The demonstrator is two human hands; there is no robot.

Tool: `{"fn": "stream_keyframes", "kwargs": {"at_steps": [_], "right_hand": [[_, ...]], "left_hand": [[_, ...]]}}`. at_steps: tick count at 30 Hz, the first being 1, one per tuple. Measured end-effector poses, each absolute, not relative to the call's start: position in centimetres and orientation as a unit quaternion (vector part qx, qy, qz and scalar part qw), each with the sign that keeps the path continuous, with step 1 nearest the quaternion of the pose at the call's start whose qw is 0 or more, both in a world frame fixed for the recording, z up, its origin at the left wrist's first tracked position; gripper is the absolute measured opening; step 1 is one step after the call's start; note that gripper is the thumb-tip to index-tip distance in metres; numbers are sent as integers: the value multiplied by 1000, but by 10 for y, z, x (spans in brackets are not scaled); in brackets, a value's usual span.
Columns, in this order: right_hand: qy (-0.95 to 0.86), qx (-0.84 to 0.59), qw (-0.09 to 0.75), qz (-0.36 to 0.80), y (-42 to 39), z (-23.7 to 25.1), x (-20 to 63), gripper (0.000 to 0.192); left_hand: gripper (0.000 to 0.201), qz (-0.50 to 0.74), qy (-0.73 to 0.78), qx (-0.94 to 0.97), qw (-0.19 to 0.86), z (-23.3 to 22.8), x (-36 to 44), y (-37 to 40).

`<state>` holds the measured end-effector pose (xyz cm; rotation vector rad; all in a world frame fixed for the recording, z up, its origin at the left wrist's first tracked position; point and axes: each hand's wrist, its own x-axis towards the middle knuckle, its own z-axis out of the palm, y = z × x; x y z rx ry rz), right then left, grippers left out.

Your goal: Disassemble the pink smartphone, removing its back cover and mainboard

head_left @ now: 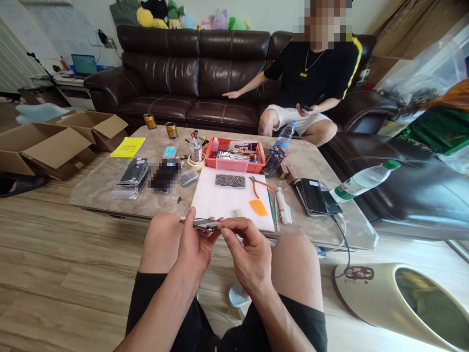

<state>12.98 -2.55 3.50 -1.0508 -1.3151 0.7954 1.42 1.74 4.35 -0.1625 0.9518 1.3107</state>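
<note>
My left hand (196, 244) is wrapped round a thin, dark smartphone (205, 224), held nearly level above my knees at the table's near edge. Thumb and forefinger of my right hand (247, 244) pinch together at the phone's right end; whether they grip the phone itself or some tiny part there I cannot make out. Just beyond lies a white mat (208, 200). On it are a tray of small screws (230, 181), orange-handled cutters (255, 188), an orange plastic pick (258, 208) and a small pale piece (238, 213).
A red bin (209, 161) of tools stands behind the mat. Stacked phones (314, 195) and a tilted bottle (366, 181) lie right; bagged phones (134, 173) lie left. A person (311, 73) sits on the sofa (230, 63) holding a dark object. Open cardboard boxes (47, 146) are at left.
</note>
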Motion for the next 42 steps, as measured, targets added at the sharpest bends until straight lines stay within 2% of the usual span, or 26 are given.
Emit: {"fn": "stream_keyframes", "kwargs": {"at_steps": [15, 21, 28, 34, 37, 42], "right_hand": [[-578, -457, 592, 326, -27, 33, 128, 9], [-634, -456, 574, 247, -28, 40, 129, 12], [-667, -455, 561, 180, -27, 31, 128, 17], [-644, -466, 577, 189, -18, 22, 127, 18], [-635, -471, 566, 233, -18, 21, 131, 15], [-540, -507, 603, 296, 10, 13, 144, 5]], "left_hand": [[27, 582, 438, -82, 681, 42, 14, 17], [26, 583, 446, -83, 673, 41, 14, 18], [10, 607, 469, -91, 635, 35, 20, 23], [13, 608, 469, -87, 634, 29, 26, 31], [15, 616, 469, -65, 630, 27, 21, 42], [18, 646, 471, -20, 600, 23, -1, 61]]}}
